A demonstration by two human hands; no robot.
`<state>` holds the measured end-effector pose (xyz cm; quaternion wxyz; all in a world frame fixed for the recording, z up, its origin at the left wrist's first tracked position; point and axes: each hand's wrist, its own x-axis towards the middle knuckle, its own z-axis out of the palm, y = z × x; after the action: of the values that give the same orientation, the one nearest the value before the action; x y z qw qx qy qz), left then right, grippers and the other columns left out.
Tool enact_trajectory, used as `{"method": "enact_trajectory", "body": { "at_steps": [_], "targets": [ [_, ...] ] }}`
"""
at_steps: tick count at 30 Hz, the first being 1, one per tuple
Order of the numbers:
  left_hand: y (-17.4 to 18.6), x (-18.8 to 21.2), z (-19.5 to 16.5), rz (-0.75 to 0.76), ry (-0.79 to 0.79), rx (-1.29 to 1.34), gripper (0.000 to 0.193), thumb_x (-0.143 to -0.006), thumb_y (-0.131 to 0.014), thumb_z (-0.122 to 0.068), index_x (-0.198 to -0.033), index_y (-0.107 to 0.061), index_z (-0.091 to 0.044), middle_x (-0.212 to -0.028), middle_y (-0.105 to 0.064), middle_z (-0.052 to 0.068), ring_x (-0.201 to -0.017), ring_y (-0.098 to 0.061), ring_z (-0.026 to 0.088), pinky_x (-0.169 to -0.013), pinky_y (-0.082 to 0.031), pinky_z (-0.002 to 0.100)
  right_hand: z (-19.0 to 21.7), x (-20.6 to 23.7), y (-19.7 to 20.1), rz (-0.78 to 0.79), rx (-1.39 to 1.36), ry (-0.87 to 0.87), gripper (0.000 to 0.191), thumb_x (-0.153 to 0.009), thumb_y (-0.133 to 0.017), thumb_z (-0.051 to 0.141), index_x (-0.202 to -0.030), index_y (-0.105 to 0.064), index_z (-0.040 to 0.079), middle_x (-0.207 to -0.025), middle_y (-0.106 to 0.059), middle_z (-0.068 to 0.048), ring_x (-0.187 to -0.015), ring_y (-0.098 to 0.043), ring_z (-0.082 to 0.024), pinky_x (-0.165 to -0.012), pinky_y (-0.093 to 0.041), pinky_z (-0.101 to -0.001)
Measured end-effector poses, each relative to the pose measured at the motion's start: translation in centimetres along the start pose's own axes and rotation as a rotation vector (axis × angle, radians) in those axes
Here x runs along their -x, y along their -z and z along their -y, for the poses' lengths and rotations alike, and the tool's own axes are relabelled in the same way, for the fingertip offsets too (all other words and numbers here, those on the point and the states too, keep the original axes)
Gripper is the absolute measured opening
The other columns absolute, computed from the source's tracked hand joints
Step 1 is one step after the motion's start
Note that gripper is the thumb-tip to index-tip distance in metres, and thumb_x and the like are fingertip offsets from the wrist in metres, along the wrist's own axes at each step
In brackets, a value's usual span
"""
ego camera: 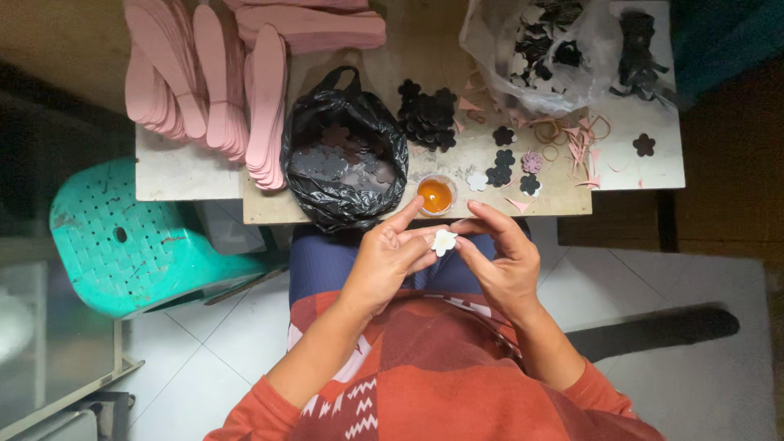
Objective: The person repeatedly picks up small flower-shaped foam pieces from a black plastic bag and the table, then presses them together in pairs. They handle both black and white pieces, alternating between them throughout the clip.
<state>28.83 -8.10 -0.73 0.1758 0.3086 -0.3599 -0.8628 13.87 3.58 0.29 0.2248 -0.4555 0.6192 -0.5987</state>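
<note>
Hands, left [390, 255] and right [500, 257], pinch a flat white flower-shaped cutout [443, 241].

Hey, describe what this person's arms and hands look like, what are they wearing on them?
Both hands, the left hand and the right hand, are bare: no gloves, and no rings or watch that I can make out. The forearms are uncovered too. Orange-red sleeves sit pushed up near the elbows, part of a red patchwork top with white zigzag trim.

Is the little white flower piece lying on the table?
No, both hands, left hand and right hand, hold the white flower piece above the lap.
</note>
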Motion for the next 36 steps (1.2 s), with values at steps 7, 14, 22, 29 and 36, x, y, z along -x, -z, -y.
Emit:
{"method": "enact_trajectory", "body": {
  "at_steps": [7, 14, 22, 29, 36],
  "targets": [
    [2.3, -2.6, -1.2, -0.252, -0.214, -0.611, 0.031, -0.100, -0.064, -0.015, -0.128, -0.070, -0.003, -0.104, -0.079, 0.015, -0.088, -0.076, 0.016, -0.079, -0.059, 0.029, -0.9, -0.2, -0.8, -0.105, 0.003, -0.079, 0.052, -0.090, -0.075, -0.010, -0.139, -0.058, 0.000, -0.108, -0.072, -0.009, -0.104, -0.070, -0.014, -0.100, -0.053, -0.0279],
    [6.2, -7.3, -7.9, -0.694, -0.716, -1.083, 0.025, -0.090, -0.072, -0.007, -0.112, -0.065, -0.001, -0.104, -0.071, 0.018, -0.095, -0.071, 0.033, -0.084, -0.055, 0.043, -1.1, -0.1, -1.0, -0.112, 0.034, -0.119, 0.051, -0.090, -0.075, -0.008, -0.138, -0.059, 0.000, -0.106, -0.073, -0.008, -0.102, -0.069, -0.012, -0.098, -0.053, -0.0271],
    [4.8, -9.3, -10.1, -0.907, -0.614, -1.194, 0.055, -0.070, -0.091, -0.015, -0.110, -0.057, 0.000, -0.111, -0.063, 0.023, -0.103, -0.061, 0.045, -0.088, -0.050, 0.051, -1.5, 0.5, -1.3, -0.102, 0.041, -0.156, 0.051, -0.090, -0.075, -0.006, -0.138, -0.060, 0.001, -0.105, -0.074, -0.008, -0.101, -0.069, -0.011, -0.096, -0.054, -0.0268],
    [5.7, -9.0, -9.3, -0.880, -0.610, -1.177, 0.030, -0.095, -0.070, -0.010, -0.125, -0.067, -0.007, -0.108, -0.073, 0.021, -0.100, -0.070, 0.041, -0.088, -0.055, 0.047, -1.3, 0.5, -1.3, -0.093, 0.035, -0.178, 0.050, -0.089, -0.075, -0.006, -0.137, -0.061, 0.001, -0.105, -0.074, -0.007, -0.100, -0.069, -0.011, -0.096, -0.054, -0.0271],
    [6.0, -6.4, -8.4, -0.782, -0.648, -1.108, 0.053, -0.100, -0.064, -0.011, -0.151, -0.049, -0.011, -0.109, -0.080, 0.014, -0.093, -0.076, 0.032, -0.084, -0.056, 0.041, -0.6, 0.0, -1.4, -0.089, -0.119, -0.209, 0.051, -0.091, -0.073, -0.006, -0.139, -0.058, -0.001, -0.106, -0.072, -0.007, -0.102, -0.067, -0.011, -0.096, -0.054, -0.0270]
  ]
}}
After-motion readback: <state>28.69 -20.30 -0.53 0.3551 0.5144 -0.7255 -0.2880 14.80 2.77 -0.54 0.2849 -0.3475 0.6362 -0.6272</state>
